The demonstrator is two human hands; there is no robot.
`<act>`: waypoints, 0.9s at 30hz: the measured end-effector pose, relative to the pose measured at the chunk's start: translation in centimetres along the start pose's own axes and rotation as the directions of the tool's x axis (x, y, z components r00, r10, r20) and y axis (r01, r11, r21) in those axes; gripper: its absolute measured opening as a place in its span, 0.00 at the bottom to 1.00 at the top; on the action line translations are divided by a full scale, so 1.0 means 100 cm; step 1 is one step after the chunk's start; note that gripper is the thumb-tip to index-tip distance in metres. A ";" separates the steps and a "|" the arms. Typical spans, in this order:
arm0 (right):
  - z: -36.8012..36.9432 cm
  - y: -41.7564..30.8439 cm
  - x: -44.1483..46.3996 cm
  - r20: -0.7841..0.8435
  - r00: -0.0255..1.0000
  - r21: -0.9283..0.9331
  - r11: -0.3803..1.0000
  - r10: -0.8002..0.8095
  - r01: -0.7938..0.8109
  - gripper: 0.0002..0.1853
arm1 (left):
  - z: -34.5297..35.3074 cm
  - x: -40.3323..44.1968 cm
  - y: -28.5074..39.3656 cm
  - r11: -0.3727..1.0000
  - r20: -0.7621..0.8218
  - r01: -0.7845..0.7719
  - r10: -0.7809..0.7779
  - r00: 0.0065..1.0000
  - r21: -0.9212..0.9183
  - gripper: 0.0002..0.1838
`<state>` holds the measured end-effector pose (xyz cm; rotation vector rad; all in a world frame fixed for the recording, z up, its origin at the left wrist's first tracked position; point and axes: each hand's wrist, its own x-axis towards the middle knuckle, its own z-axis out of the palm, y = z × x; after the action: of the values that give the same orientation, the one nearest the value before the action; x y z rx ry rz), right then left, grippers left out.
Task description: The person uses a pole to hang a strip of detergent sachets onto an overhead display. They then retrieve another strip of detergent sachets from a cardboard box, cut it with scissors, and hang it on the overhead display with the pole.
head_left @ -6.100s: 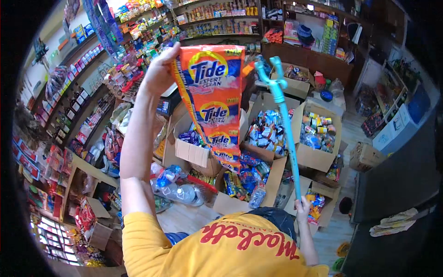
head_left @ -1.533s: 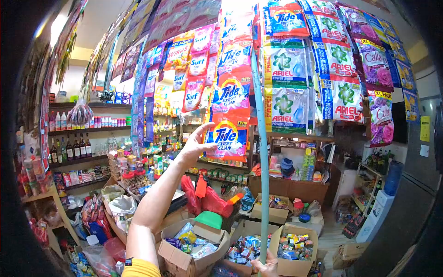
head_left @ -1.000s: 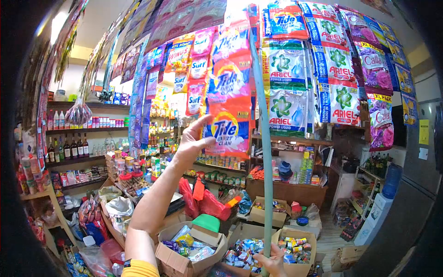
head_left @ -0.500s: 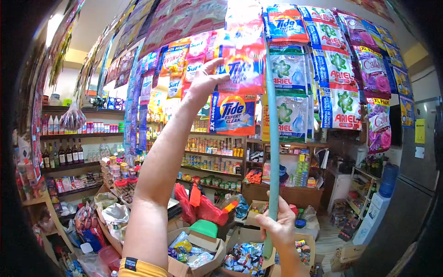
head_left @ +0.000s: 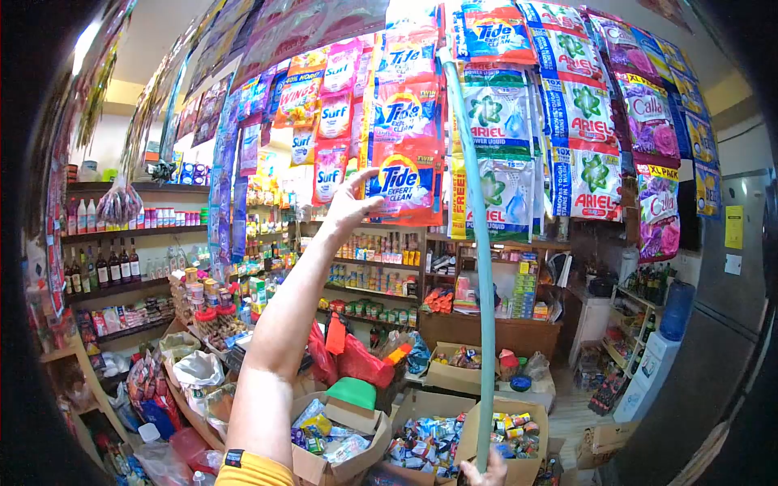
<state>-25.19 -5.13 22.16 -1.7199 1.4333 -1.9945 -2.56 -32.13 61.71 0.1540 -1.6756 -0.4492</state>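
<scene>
My left hand [head_left: 354,206] is raised at the lower left edge of a hanging strip of Tide detergent sachets [head_left: 399,188]. Its fingers are apart, with index finger and thumb overlapping the bottom sachet's edge; I cannot tell whether they press on it. Low in the view, my right hand [head_left: 486,470] is closed around the bottom of a long pale green pole [head_left: 480,267]. The pole rises nearly upright, and its tip reaches the upper part of the hanging sachets, between the Tide strip and the Ariel liquid sachets [head_left: 498,117].
Surf sachets [head_left: 330,172], red Ariel sachets [head_left: 590,182] and Calla packs [head_left: 658,202] hang alongside. Below stand open cardboard boxes [head_left: 405,411] of small packets and a green lid [head_left: 353,392]. Shelves of bottles and cans line the back; a refrigerator [head_left: 733,324] stands right.
My left hand has moved down along the Tide strip to its bottom sachet. My right hand has slid or dropped lower with the pole, whose tip now shows against the sachets.
</scene>
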 end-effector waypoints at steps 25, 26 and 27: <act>-0.003 0.044 -0.012 0.154 0.970 0.310 0.923 0.188 -0.228 0.14 | -0.025 -0.030 0.045 0.958 0.003 0.195 -0.199 0.980 -0.210 0.26; -0.002 0.041 -0.013 0.142 0.975 0.295 0.933 0.168 -0.204 0.15 | -0.028 -0.028 0.045 0.970 -0.032 0.223 -0.227 0.973 -0.099 0.26; 0.000 0.038 -0.012 0.124 0.978 0.331 0.923 0.165 -0.198 0.16 | -0.028 -0.027 0.044 0.969 -0.023 0.205 -0.210 0.977 -0.136 0.26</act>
<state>-26.49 -6.44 18.59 -1.4539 1.0922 -1.9004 1.25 -27.70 61.12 0.2399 -1.5941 -0.7097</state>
